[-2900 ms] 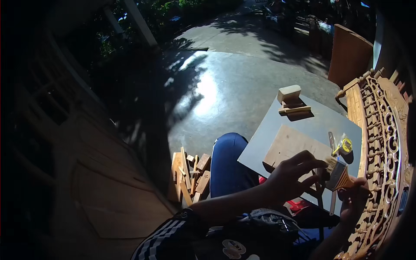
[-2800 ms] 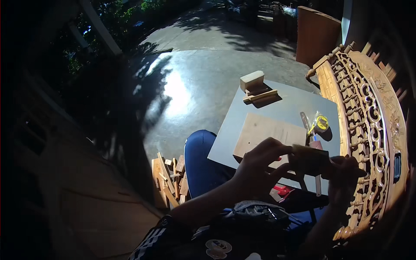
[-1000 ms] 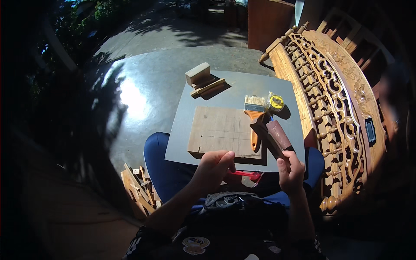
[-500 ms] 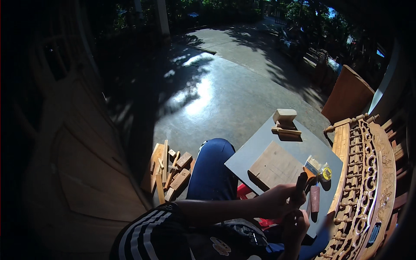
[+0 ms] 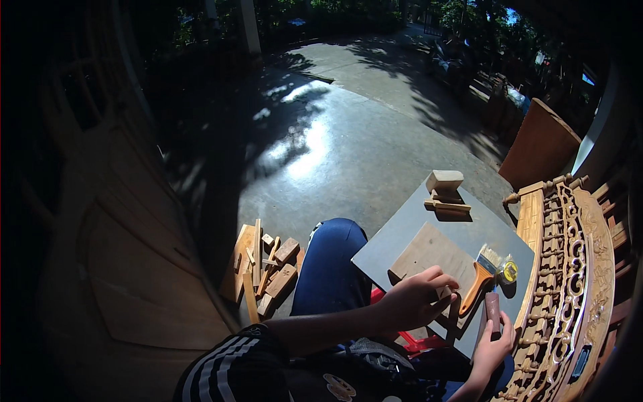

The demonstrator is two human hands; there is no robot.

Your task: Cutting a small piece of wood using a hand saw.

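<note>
My left hand hovers over or touches the near part of a pale wooden board, fingers curved but apart. My right hand grips the lower end of a reddish sandpaper-like block. A wide brush with an orange handle lies diagonally between the hands, bristles away from me, beside a yellow tape measure. All rest on a grey tabletop panel, with a pale block and short wooden strips at its far end. A dark piece below my left fingers is indistinct.
Wood offcuts lie on the floor left of my blue-clad knee. Carved wooden furniture lines the right side, with a brown panel behind it. A large wooden piece stands at the left. A red stool shows under the tabletop.
Since half a second ago my hands have separated from the upright dark piece: my left moved up over the board, my right moved right onto the reddish block. The brush handle is uncovered.
</note>
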